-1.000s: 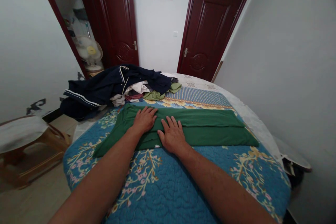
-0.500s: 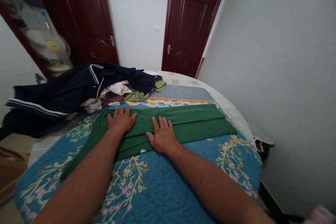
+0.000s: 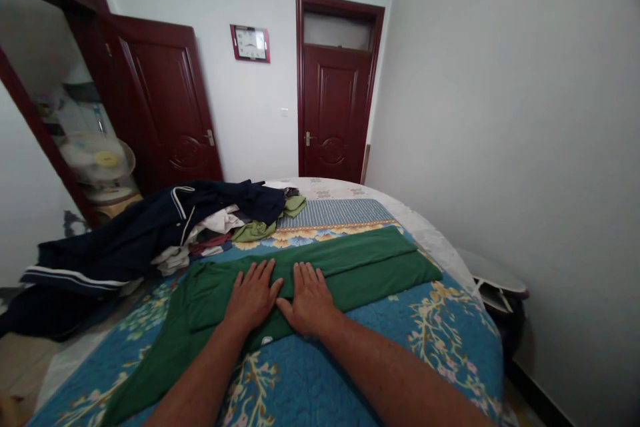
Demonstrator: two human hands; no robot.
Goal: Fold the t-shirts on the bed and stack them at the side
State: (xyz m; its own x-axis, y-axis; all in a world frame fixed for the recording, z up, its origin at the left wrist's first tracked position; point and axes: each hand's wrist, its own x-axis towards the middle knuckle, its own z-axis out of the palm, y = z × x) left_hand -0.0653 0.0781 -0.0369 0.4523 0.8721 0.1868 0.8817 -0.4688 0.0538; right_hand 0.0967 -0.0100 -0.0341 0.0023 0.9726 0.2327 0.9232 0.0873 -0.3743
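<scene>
A green garment lies folded into a long strip across the quilted blue floral cloth. One end of it slants down to the lower left, and a small white mark shows on its near edge. My left hand rests flat on the middle of the garment with its fingers stretched out. Close beside it, my right hand also presses flat on the green fabric, fingers extended. The two thumbs nearly meet. Neither hand grips anything.
A heap of clothes with a navy jacket on top spreads over the table's left side. Behind it lie an olive green cloth and white pieces. A pale tablecloth shows at the round table's edge. A white wall rises on the right.
My left hand has slid right along the garment, from near its gathered left part to beside my right hand. The right hand stays about in place. My view has tilted up.
</scene>
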